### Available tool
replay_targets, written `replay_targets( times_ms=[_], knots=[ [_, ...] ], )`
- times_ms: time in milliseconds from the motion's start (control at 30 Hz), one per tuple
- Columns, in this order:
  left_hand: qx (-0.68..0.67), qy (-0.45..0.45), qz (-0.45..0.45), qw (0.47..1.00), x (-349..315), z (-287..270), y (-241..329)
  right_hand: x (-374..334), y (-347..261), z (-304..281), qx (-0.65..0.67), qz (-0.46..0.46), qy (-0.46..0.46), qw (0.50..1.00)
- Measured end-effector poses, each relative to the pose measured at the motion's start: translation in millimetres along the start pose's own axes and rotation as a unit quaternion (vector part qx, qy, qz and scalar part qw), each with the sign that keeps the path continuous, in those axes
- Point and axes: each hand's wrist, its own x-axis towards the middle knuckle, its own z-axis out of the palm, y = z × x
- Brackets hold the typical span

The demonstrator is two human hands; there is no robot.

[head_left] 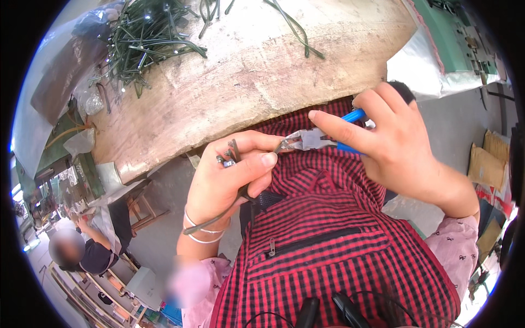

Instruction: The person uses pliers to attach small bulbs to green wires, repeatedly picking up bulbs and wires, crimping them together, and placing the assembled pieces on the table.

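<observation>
My left hand (227,175) is closed round a dark green cable (210,222), its thumb and forefinger pinching one end. Several short cable ends stick up between the fingers, and a length trails down past the wrist. In my right hand (396,139) is a pair of blue-handled pliers (311,139), gripped by the handles. The metal jaws point left and meet the cable tip just beyond my left thumb. Whether the jaws are closed on the tip is too small to tell. Both hands are above my lap, just in front of the table edge.
On the worn wooden table (246,71) lies a tangled heap of dark green cables (145,49), with a loose cable (295,30) farther right. Plastic sheeting (54,71) hangs at the left. A person (95,251) works at the lower left. Cardboard boxes (486,164) stand at the right.
</observation>
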Motion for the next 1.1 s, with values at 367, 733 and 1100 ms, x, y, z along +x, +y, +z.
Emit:
replay_targets(
  times_ms=[367, 733, 1100],
  knots=[
    [0.130, -0.160, -0.116, 0.972, 11, -8, 10, -1, 30, 14, -0.057, -0.176, 0.132, 0.974],
    [0.042, -0.135, -0.067, 0.988, 4, -7, -10, -31, 14, 28, 0.036, -0.047, 0.059, 0.997],
    [0.001, -0.203, -0.067, 0.977, 10, -8, -14, -26, 17, 27, 0.244, -0.009, 0.057, 0.968]
  ],
)
